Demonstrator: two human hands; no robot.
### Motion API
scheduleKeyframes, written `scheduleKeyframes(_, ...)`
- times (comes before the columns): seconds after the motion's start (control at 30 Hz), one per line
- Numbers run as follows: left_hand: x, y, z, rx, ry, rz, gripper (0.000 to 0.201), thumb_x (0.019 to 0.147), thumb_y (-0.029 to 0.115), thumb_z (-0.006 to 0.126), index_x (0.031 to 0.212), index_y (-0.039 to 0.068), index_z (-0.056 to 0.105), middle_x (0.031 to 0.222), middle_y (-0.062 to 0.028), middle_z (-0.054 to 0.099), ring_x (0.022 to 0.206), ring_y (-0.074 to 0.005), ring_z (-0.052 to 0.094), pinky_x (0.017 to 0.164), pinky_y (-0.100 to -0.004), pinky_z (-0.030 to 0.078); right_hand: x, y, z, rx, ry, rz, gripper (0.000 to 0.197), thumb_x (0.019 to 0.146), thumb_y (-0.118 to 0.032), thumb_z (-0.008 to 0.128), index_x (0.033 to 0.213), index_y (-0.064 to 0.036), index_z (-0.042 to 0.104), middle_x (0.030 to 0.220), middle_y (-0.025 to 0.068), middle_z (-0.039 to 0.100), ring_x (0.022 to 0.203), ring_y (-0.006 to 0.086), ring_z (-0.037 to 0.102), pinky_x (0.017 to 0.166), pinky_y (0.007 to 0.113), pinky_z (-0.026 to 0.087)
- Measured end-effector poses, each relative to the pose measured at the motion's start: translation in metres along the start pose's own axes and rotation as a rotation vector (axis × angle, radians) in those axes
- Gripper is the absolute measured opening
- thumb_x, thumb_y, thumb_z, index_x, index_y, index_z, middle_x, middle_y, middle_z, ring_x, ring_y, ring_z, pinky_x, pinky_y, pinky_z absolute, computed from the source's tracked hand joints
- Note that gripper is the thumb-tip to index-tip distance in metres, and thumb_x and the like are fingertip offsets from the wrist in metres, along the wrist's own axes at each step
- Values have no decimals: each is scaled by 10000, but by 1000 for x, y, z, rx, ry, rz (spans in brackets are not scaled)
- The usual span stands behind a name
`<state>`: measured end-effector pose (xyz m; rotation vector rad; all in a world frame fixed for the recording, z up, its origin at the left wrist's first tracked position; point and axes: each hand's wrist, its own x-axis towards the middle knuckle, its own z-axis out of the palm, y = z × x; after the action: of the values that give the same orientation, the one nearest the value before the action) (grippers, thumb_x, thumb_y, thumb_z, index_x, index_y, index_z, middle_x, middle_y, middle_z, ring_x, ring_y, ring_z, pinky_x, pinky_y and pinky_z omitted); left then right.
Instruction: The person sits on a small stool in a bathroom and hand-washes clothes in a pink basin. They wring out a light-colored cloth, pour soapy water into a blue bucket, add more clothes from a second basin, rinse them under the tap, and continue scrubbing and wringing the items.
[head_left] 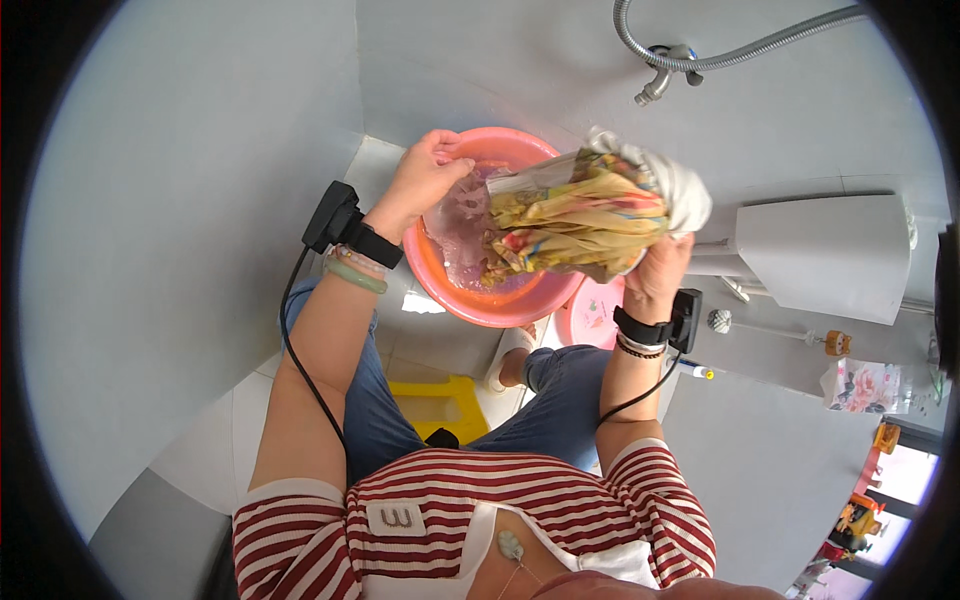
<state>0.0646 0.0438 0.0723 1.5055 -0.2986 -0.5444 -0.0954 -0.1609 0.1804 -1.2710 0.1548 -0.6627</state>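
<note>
A wet yellow cloth garment [575, 215] with red and blue print and a white part hangs bunched over the right side of an orange-pink basin [490, 312]. My right hand [660, 268] is closed round its right end, holding it up. The lower left end of the fabric hangs down to the cloudy water [458, 235], where I cannot tell if it dips in. At the basin's upper left rim, my left hand [425, 178] has its thumb and fingers apart, with nothing visible between them.
A tap [660, 80] with a metal hose [770, 48] is on the wall beyond the basin. A pink round container [596, 312] stands right of the basin, a yellow stool [440, 405] near my legs. White cistern-like box [825, 255] at right; grey wall [200, 230] at left.
</note>
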Motion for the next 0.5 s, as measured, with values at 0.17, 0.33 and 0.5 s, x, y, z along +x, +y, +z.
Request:
scheduleKeyframes(0.17, -3, 5, -3, -33, 6, -35, 382, 797, 139, 630, 1123, 13, 474, 1100, -101, 509, 951, -148, 523, 790, -271, 450, 2, -15, 14, 65, 6, -10, 369, 797, 14, 572, 1155, 21, 480, 1094, 112, 573, 927, 189, 592, 804, 321, 497)
scheduleKeyframes(0.33, -6, 8, -7, -17, 5, -33, 384, 799, 148, 622, 1124, 8, 471, 1093, -106, 513, 925, -144, 530, 764, -270, 454, 6, 35, -3, -79, -33, 162, 353, 787, 28, 559, 1136, 16, 499, 1085, 82, 575, 949, 155, 570, 816, 286, 474)
scheduleKeyframes(0.5, -4, 7, -10, -6, 6, -17, 376, 800, 152, 611, 1121, 13, 475, 1081, -106, 520, 889, -141, 538, 756, -265, 451, 0, 95, -28, -564, -168, 338, 362, 762, 1, 557, 1119, 24, 507, 980, 98, 617, 918, 190, 582, 782, 296, 465)
